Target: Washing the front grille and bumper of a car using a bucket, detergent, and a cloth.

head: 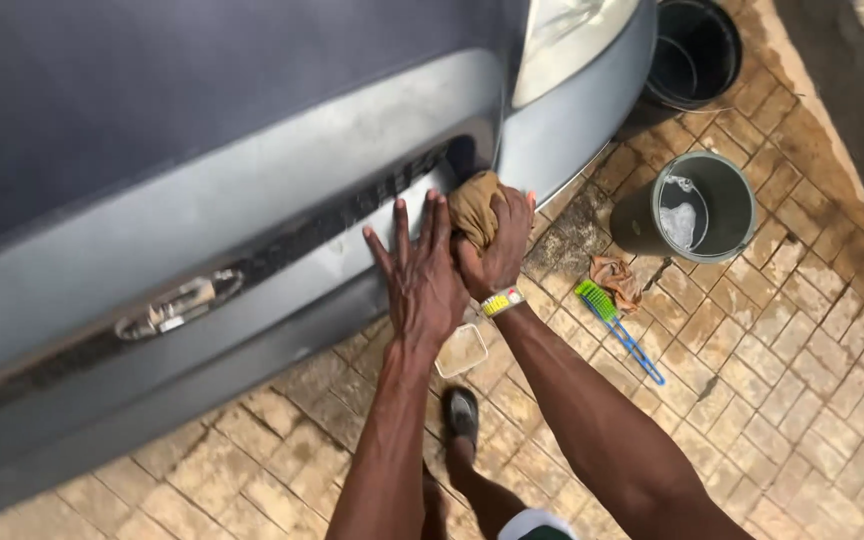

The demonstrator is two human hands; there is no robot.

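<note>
A grey car bumper (252, 190) fills the left and top of the head view, with a dark grille slot and a headlight (567, 35). My right hand (500, 245) grips a brown rag (474, 205) and presses it against the bumper beside the grille opening. My left hand (420, 270) lies flat with fingers spread on the bumper just left of the rag. A striped band sits on my right wrist.
On the brick paving stand a grey bucket (742, 215) with soapy water and a black bucket (697, 50) farther back. A crumpled cloth (615, 278), a green-and-blue brush (617, 325) and a small clear container (462, 350) lie near my foot (462, 412).
</note>
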